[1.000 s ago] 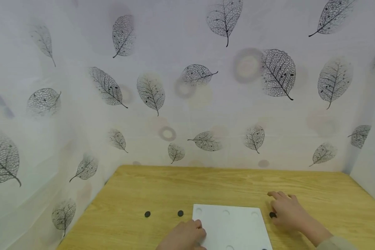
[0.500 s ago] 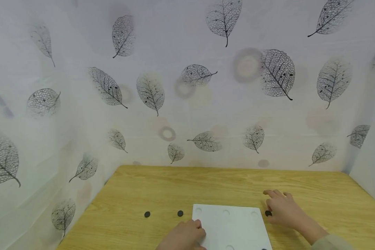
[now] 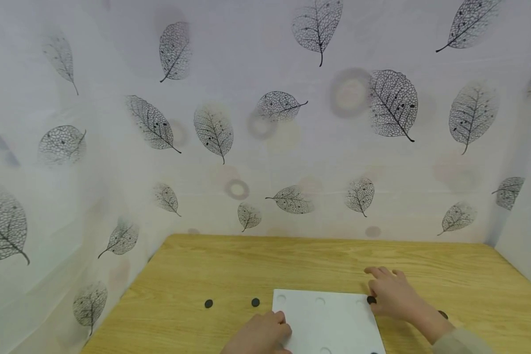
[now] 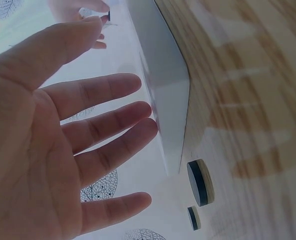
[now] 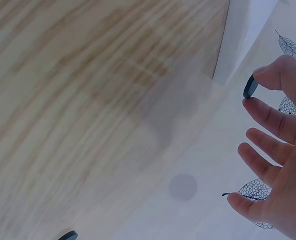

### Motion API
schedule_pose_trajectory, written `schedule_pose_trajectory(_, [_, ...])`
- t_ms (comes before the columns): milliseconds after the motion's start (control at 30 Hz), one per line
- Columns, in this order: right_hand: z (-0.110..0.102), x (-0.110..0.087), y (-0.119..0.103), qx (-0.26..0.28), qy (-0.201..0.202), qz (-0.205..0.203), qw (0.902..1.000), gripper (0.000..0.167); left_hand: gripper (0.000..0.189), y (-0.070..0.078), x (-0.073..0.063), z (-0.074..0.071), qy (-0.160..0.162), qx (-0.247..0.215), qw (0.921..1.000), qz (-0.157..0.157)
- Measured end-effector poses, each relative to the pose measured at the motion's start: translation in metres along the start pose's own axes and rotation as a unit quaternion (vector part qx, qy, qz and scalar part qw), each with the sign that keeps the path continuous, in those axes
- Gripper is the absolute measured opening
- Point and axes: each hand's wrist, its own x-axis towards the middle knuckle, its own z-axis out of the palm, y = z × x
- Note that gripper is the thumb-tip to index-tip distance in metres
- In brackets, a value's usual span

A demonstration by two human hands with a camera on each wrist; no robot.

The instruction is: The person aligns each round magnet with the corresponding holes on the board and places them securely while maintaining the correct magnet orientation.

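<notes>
A thin white board [image 3: 332, 322] with shallow round recesses lies on the wooden table. My left hand [image 3: 260, 335] rests at the board's left edge; the left wrist view shows its fingers [image 4: 110, 125] extended, fingertips right at the board. Between thumb and index finger, my right hand [image 3: 394, 297] pinches a small black disc [image 5: 250, 86], its other fingers spread. In the head view this disc overlaps the board's far right corner, close to the recess there. The right wrist view shows it held on edge.
Two more black discs [image 3: 209, 304] [image 3: 255, 302] lie left of the board. Another disc [image 3: 443, 314] shows beside my right forearm. A dark disc edge [image 3: 374, 352] appears on the board at the bottom of the frame. A leaf-patterned curtain [image 3: 292, 147] stands behind the table.
My right hand has moved left with the black disc, from beside the board to its far right corner. A disc behind my right forearm has come into view. The left hand stays put.
</notes>
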Motion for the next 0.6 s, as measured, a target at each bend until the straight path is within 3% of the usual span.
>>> schedule_pose_trajectory(367, [0.0002,0.0076,-0.0058,0.016,-0.017,0.002,0.9997,0.030,0.025,-0.0006,0.0005,-0.0007,0.001,0.006,1.0000,0.002])
schedule_pose_trajectory(600, [0.0010,0.0087,-0.0079,0.009,0.000,-0.005,0.9999,0.028,0.024,0.0003,0.0005,-0.0021,-0.002,-0.001,1.0000,-0.002])
